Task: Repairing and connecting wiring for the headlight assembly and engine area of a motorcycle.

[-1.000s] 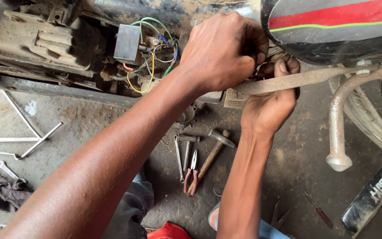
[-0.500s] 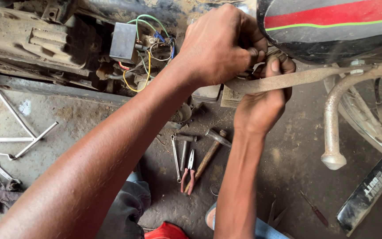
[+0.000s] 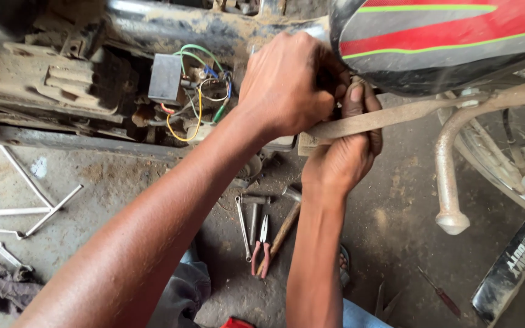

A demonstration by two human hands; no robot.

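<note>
Left hand [image 3: 290, 82]: my grip is curled shut over something small under the red-striped panel [image 3: 445, 42]; what it pinches is hidden.
Right hand [image 3: 341, 155]: grip clamped on the flat metal bracket [image 3: 396, 115], thumb up.
Bracket axis: runs rightward, rising slightly, toward the frame tube [image 3: 457, 158]; right hand nearer.
Floor count: one pair of pliers [image 3: 261, 246], one hammer [image 3: 287, 222], one rag [image 3: 1, 285].

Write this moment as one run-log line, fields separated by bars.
left hand: closed at motorcycle frame under side panel | right hand: gripping frame bar | pliers, hammer on floor
</note>
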